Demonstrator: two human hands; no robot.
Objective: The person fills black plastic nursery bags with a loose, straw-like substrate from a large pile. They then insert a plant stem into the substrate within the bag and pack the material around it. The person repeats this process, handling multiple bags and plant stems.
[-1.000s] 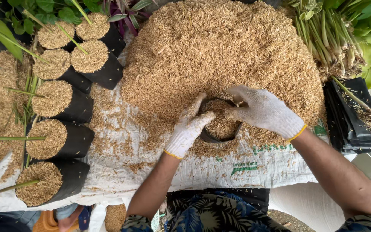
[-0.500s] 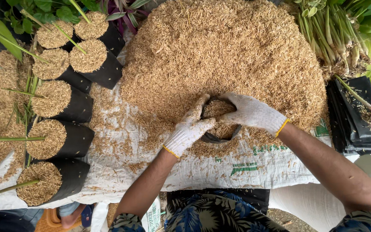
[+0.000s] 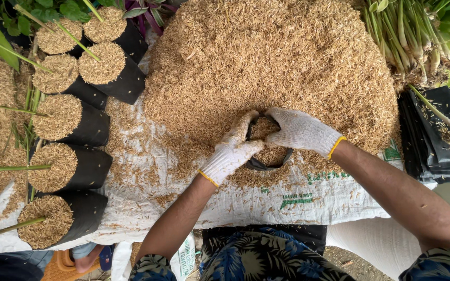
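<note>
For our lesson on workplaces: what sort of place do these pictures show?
Probably a plant nursery potting spot: a rice husk heap, husk-filled black grow bags, and bundled seedlings.

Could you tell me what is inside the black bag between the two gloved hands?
The black bag holds tan rice husk nearly to its rim. The left hand and right hand cover part of the opening, and anything beneath the husk surface is hidden.

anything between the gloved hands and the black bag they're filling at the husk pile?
Nothing visible. The left hand in a white knit glove and the right hand in a white knit glove both touch the small black plastic bag, pressed against the tan rice-husk heap.
</note>
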